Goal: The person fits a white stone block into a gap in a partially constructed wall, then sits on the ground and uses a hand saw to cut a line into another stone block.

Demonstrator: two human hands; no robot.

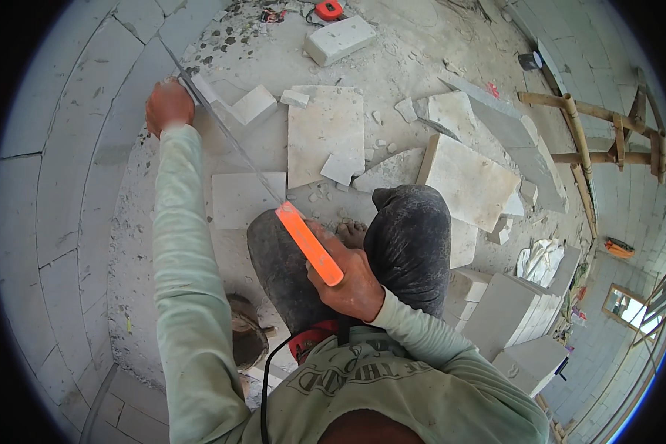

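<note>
My right hand (351, 285) is wrapped round the bright orange handle of a hand saw (318, 251), above my lap. The saw's long thin blade slants away to the far left, toward the block wall. Out there my left hand (170, 107) is closed, right beside the blade, with the arm stretched forward. What its curled fingers hold, if anything, is hidden. Just right of that hand and the blade lies a pale block with a stepped shape (253, 105). A flat white block piece (248, 200) lies under the blade near my knee.
Cut blocks and broken pieces (325, 133) cover the dusty floor ahead. A block wall (74, 170) rises close on my left. A dark bucket (248, 333) stands by my left thigh. Stacked blocks (503, 311) are at the right, below a bamboo frame (581, 140). A red tape measure (328, 9) lies far ahead.
</note>
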